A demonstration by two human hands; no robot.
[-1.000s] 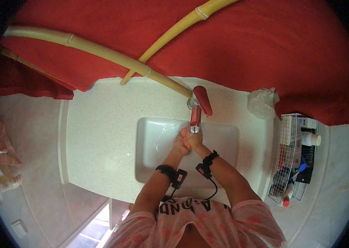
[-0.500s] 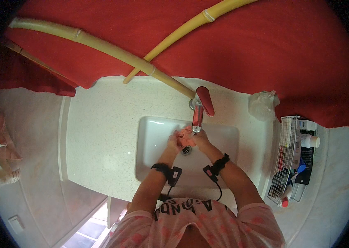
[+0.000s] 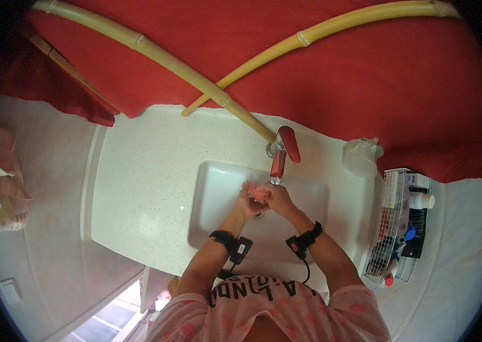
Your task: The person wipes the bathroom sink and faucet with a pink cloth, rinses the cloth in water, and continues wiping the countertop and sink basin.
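- Sink (image 3: 206,216): in the counter (image 3: 138,176)
- Tap (image 3: 278,162): on the counter, behind the sink
- Poles (image 3: 175,65): crossed before the cloth (image 3: 377,80), one ending beside the tap
- Bag (image 3: 361,158): counter's right rear
- Basket (image 3: 388,222): right of the counter

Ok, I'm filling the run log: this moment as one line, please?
left hand: against pink item | right hand: gripping pink item | place: over white sink, by faucet | water: cannot tell
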